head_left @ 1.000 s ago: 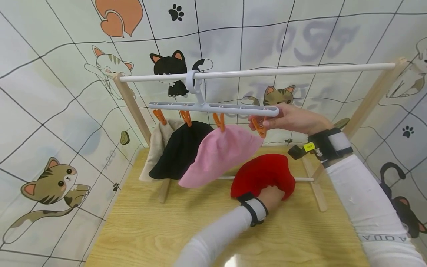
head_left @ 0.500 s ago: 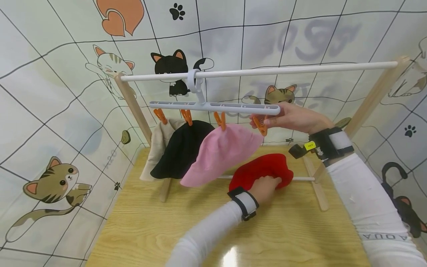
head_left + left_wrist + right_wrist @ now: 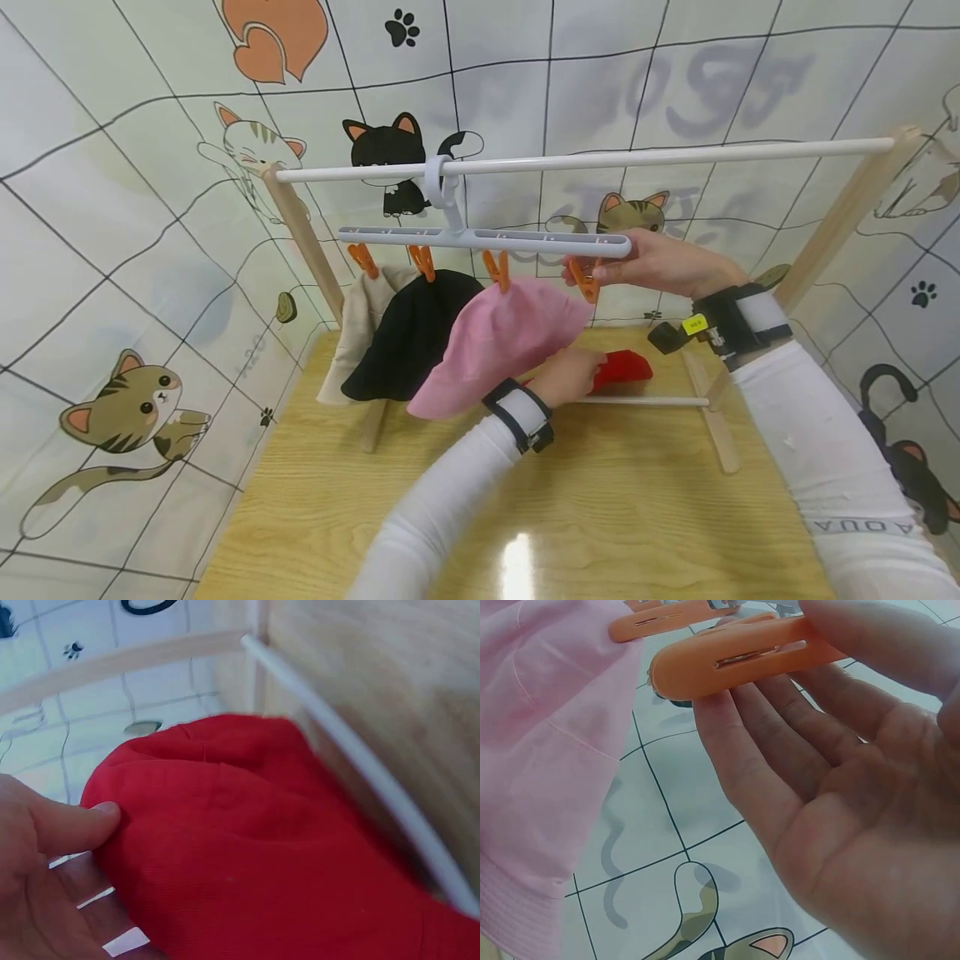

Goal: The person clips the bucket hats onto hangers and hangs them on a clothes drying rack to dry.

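Observation:
My left hand [image 3: 567, 377] pinches the edge of a red bucket hat [image 3: 225, 825] between thumb and fingers, below the pink hat. In the head view the hand and the pink hat hide much of the red hat [image 3: 626, 368]. Under the right end of a light grey clip hanger [image 3: 540, 243], my right hand [image 3: 663, 262] holds an orange clip [image 3: 742, 660] between thumb and fingertips; no fabric shows in that clip. Other orange clips hold a pink bucket hat [image 3: 495, 350], a black hat [image 3: 408, 333] and a beige hat [image 3: 351, 350] from the hanger.
The hanger hooks over a white rod [image 3: 667, 157] between wooden uprights [image 3: 840, 225]. A lower white rod [image 3: 645, 402] crosses near the wooden tabletop [image 3: 600, 517]. Behind the rack stands a wall covering [image 3: 525, 92] printed with cats.
My left hand has moved left and up, taking the red hat with it; less of the hat shows in the head view. My right hand stays at the orange clip.

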Motion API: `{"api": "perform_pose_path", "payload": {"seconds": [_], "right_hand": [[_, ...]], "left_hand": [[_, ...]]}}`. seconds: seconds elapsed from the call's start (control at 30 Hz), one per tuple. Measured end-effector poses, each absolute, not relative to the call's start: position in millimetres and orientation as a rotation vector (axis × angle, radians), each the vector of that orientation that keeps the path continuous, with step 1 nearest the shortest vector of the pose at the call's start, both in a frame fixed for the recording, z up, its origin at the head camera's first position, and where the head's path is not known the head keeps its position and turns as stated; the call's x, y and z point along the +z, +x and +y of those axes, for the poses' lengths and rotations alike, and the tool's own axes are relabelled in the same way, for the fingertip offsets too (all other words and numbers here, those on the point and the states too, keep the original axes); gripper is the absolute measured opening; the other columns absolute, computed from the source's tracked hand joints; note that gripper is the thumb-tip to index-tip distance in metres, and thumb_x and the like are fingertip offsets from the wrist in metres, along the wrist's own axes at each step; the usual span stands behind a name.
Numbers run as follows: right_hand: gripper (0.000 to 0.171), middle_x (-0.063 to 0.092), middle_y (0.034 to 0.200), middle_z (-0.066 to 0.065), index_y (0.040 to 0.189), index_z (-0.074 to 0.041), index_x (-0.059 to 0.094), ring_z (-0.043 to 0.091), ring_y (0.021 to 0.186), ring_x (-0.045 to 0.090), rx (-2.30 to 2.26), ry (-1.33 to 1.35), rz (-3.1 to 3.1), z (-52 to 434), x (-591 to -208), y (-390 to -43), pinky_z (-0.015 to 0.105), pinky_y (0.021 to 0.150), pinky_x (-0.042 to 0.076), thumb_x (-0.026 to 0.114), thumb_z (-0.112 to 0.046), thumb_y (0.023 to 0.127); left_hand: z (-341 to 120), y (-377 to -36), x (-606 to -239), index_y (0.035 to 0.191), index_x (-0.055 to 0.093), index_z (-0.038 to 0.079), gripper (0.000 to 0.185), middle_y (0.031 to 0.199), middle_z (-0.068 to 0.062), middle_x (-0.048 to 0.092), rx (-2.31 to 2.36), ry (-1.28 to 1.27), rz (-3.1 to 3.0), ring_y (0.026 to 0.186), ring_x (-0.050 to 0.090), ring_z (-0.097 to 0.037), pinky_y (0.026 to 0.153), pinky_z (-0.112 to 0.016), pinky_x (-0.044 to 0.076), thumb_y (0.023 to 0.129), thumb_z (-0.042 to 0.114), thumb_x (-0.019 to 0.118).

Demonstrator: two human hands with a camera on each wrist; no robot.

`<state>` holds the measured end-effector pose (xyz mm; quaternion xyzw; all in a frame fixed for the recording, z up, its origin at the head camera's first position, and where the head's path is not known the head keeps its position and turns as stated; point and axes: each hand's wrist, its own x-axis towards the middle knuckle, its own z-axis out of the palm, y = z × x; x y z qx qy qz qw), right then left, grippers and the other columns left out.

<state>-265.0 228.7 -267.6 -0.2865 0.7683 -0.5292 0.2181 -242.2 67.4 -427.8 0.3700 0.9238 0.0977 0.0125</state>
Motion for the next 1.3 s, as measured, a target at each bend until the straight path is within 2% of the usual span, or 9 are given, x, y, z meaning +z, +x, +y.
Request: {"api": "perform_pose_path", "payload": {"seconds": [0.13, 0.23, 0.4, 0.6, 0.73, 0.87, 0.97, 1.13, 1.3], "right_hand": [[0.045, 0.058, 0.127, 0.015, 0.135, 0.005, 0.048, 0.026, 0.118, 0.053, -1.494, -0.784, 2.115, 228.5, -267.4, -265.9, 0.030, 0.099, 0.040, 0.062, -0.007, 0.094], [0.045, 0.058, 0.126, 0.015, 0.134, 0.006, 0.048, 0.026, 0.116, 0.053, -1.501, -0.779, 2.130, 227.8, -267.2, -266.2, 0.030, 0.099, 0.040, 0.062, -0.007, 0.093], [0.047, 0.056, 0.129, 0.015, 0.137, 0.002, 0.047, 0.028, 0.116, 0.050, -1.491, -0.762, 2.181, 227.0, -267.4, -266.1, 0.038, 0.100, 0.039, 0.063, -0.007, 0.093], [0.049, 0.055, 0.131, 0.015, 0.138, 0.000, 0.047, 0.029, 0.119, 0.050, -1.469, -0.764, 2.224, 227.4, -268.9, -268.0, 0.045, 0.102, 0.036, 0.062, -0.006, 0.093], [0.045, 0.057, 0.125, 0.014, 0.134, 0.001, 0.051, 0.028, 0.114, 0.051, -1.485, -0.764, 2.239, 226.9, -269.9, -270.5, 0.038, 0.099, 0.040, 0.063, -0.007, 0.092], [0.042, 0.058, 0.119, 0.015, 0.131, 0.004, 0.052, 0.030, 0.110, 0.052, -1.535, -0.779, 2.209, 226.5, -272.5, -273.1, 0.033, 0.095, 0.044, 0.063, -0.003, 0.091], [0.042, 0.059, 0.118, 0.015, 0.131, 0.004, 0.052, 0.031, 0.110, 0.053, -1.562, -0.809, 2.180, 226.3, -274.7, -274.0, 0.033, 0.095, 0.044, 0.063, -0.001, 0.091], [0.045, 0.060, 0.121, 0.016, 0.133, 0.002, 0.051, 0.031, 0.110, 0.053, -1.553, -0.795, 2.205, 225.9, -276.5, -275.1, 0.035, 0.095, 0.044, 0.065, -0.004, 0.090], [0.049, 0.059, 0.124, 0.015, 0.134, 0.000, 0.050, 0.031, 0.113, 0.050, -1.510, -0.773, 2.268, 223.8, -276.1, -278.2, 0.043, 0.097, 0.040, 0.068, -0.006, 0.089]], "left_hand": [[57.9, -249.9, -413.3, 0.110, 0.067, 0.010, 0.018, 0.087, 0.001, 0.066, 0.425, 1.120, 2.914, 0.077, 0.060, -0.013, 0.062, -0.021, 0.048, 0.095, 0.010, 0.057], [52.3, -255.1, -407.2, 0.107, 0.067, 0.008, 0.016, 0.083, 0.000, 0.065, 0.470, 1.148, 2.950, 0.076, 0.061, -0.012, 0.066, -0.021, 0.047, 0.095, 0.008, 0.056], [44.5, -259.1, -397.7, 0.098, 0.062, 0.006, 0.007, 0.073, 0.000, 0.056, 0.609, 1.149, 2.927, 0.065, 0.055, -0.011, 0.058, -0.020, 0.042, 0.095, 0.006, 0.056], [37.2, -258.4, -378.1, 0.098, 0.061, 0.005, 0.007, 0.070, -0.001, 0.055, 0.729, 1.225, 2.901, 0.061, 0.054, -0.011, 0.056, -0.017, 0.041, 0.096, 0.008, 0.055], [28.8, -257.2, -363.5, 0.111, 0.066, 0.003, 0.018, 0.074, -0.003, 0.059, 0.820, 1.203, 2.893, 0.062, 0.055, -0.012, 0.056, -0.016, 0.043, 0.097, 0.008, 0.055], [19.7, -256.2, -352.1, 0.123, 0.064, 0.004, 0.028, 0.086, -0.005, 0.066, 0.914, 1.117, 2.868, 0.064, 0.058, -0.011, 0.059, -0.015, 0.045, 0.097, 0.009, 0.054], [15.5, -256.4, -346.3, 0.118, 0.066, 0.002, 0.025, 0.089, -0.007, 0.068, 0.970, 1.111, 2.860, 0.068, 0.060, -0.012, 0.062, -0.016, 0.046, 0.097, 0.008, 0.054], [11.6, -256.0, -339.9, 0.113, 0.067, 0.001, 0.021, 0.080, -0.005, 0.065, 0.996, 1.154, 2.858, 0.066, 0.058, -0.013, 0.061, -0.017, 0.046, 0.097, 0.008, 0.054], [7.5, -255.5, -336.0, 0.110, 0.068, 0.001, 0.020, 0.076, -0.005, 0.063, 1.050, 1.124, 2.823, 0.063, 0.057, -0.012, 0.060, -0.019, 0.047, 0.097, 0.007, 0.054]]}}
